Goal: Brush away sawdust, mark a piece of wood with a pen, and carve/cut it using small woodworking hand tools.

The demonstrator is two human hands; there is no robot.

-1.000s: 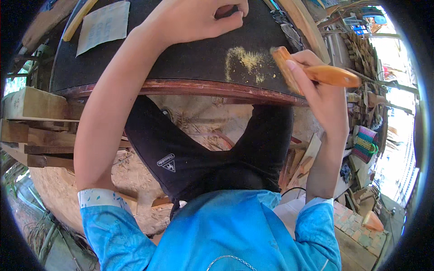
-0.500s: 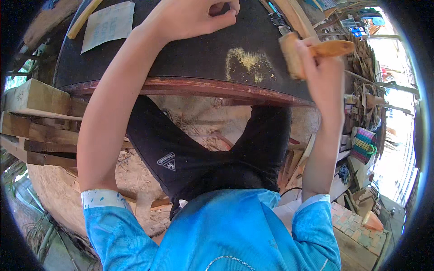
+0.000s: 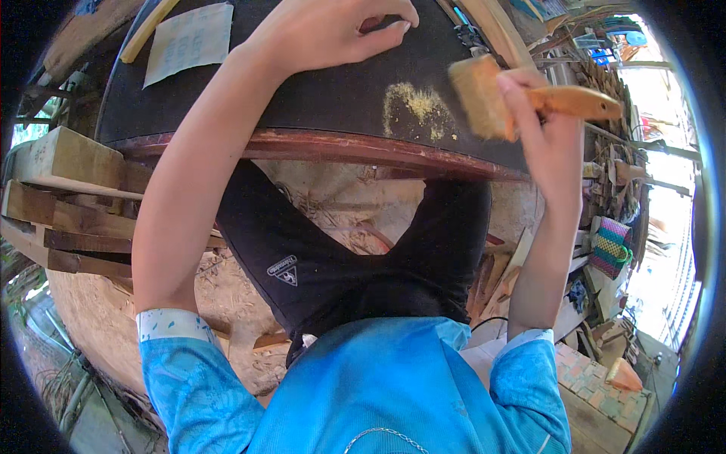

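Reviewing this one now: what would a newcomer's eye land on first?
Probably the bright blue shirt, filling the lower middle. Next, the wide brush with an orange-brown handle, held in the right hand at upper right. Left of its bristles, a patch of yellowish dust stands out on the dark tabletop.

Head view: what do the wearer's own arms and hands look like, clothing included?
The left hand and right hand are both ungloved, with no watch or bracelet visible. The forearms are uncovered below short, bright blue sleeves with mottled patterning. Each ends in a whitish cuff; the left one shows blue flecks.
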